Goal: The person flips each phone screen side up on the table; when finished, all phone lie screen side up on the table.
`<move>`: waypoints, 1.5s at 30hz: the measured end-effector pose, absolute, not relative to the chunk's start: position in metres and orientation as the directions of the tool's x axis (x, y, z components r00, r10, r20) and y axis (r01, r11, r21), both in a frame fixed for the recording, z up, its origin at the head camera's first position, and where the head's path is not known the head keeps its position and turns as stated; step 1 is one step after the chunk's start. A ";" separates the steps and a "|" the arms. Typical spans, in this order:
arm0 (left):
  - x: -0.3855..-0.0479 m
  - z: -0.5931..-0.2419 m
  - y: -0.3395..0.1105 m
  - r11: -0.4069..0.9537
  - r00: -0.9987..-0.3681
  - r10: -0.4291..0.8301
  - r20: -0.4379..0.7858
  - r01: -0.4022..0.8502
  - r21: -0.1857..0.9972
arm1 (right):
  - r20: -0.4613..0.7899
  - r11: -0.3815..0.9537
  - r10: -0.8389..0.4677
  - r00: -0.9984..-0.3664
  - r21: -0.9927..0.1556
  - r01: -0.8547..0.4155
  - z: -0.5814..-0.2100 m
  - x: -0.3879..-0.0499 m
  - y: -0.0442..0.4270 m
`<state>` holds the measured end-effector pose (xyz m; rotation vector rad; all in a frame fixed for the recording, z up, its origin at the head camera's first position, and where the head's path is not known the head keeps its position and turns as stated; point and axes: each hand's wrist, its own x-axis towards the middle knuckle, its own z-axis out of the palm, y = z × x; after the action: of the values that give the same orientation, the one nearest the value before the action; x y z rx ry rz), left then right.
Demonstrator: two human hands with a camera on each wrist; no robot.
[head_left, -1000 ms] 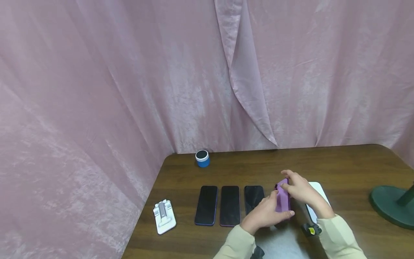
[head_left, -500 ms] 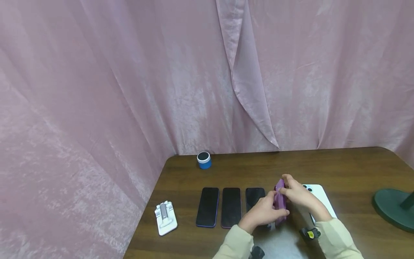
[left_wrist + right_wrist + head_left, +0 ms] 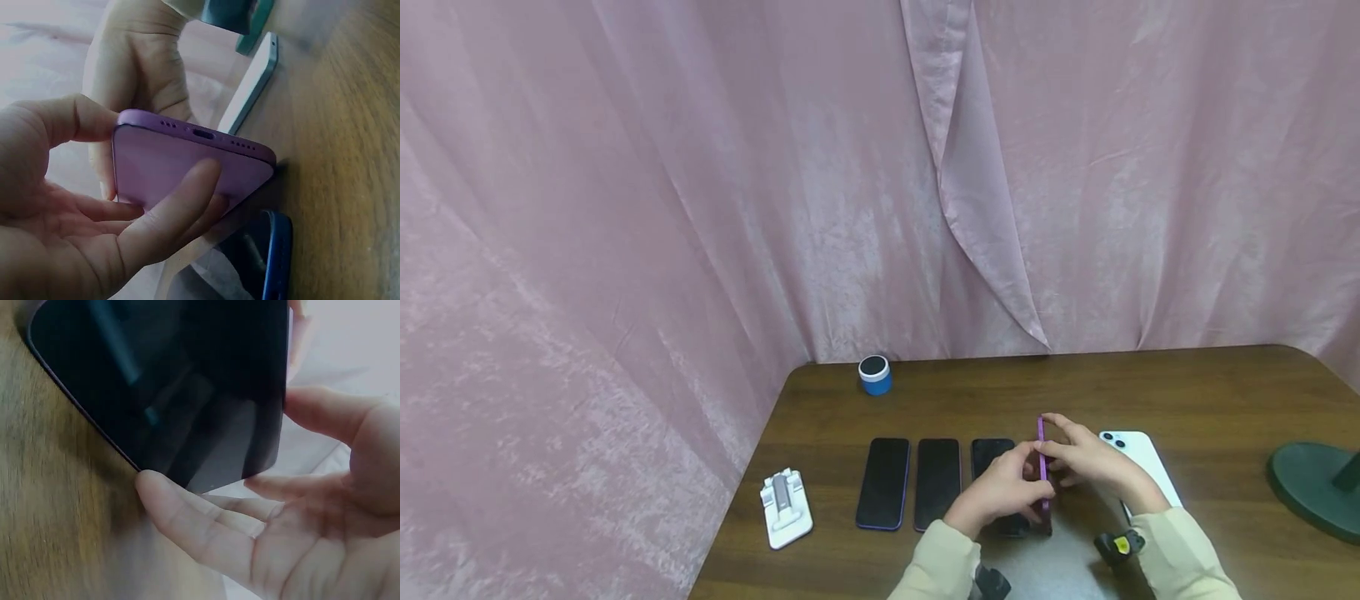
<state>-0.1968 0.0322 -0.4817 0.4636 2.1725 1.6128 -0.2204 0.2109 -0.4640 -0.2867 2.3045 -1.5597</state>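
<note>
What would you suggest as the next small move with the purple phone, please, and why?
I would probably tip the purple phone gently onto its back. The left hand and right hand hold it edge-on to the head camera, its purple back towards the left hand and its dark screen towards the right, while the phones in the row beside it lie screen up.

1. The bench (image 3: 1187, 392) is brown wood with visible grain and rounded far corners.
2. Three dark-screened phones (image 3: 937, 483) lie side by side, slightly apart; the rightmost is partly hidden.
3. To their right, a white phone (image 3: 1144, 458) lies slanted, cameras up.
4. A white folded stand (image 3: 788, 518) lies near the left edge.
5. A blue-and-white cylinder (image 3: 876, 378) stands far left.
6. A green round base (image 3: 1307, 487) sits far right.
</note>
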 end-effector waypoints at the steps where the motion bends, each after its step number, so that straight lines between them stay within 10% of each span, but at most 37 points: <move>1: -0.197 -0.481 0.032 0.268 -0.867 0.485 -0.115 0.022 0.963 | -0.173 0.379 -0.351 -0.920 -0.925 0.030 -0.464 -0.221 0.211; 12: -0.192 -0.481 0.039 0.229 -0.869 0.480 -0.119 -0.007 0.973 | -0.199 0.453 -0.322 -0.925 -0.891 0.034 -0.466 -0.222 0.217; 31: -0.183 -0.474 0.048 0.721 -0.940 0.334 -0.069 0.207 0.661 | -0.171 0.637 -0.219 -0.961 -0.771 -0.007 -0.474 -0.224 0.217; 45: -0.173 -0.468 0.054 0.785 -0.942 0.289 -0.169 0.133 0.605 | -0.151 0.678 -0.202 -0.968 -0.735 -0.027 -0.479 -0.221 0.213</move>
<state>-0.1726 0.0539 -0.4683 0.3277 2.7247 0.8954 -0.2213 0.2135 -0.4788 -0.1852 2.6719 -1.1644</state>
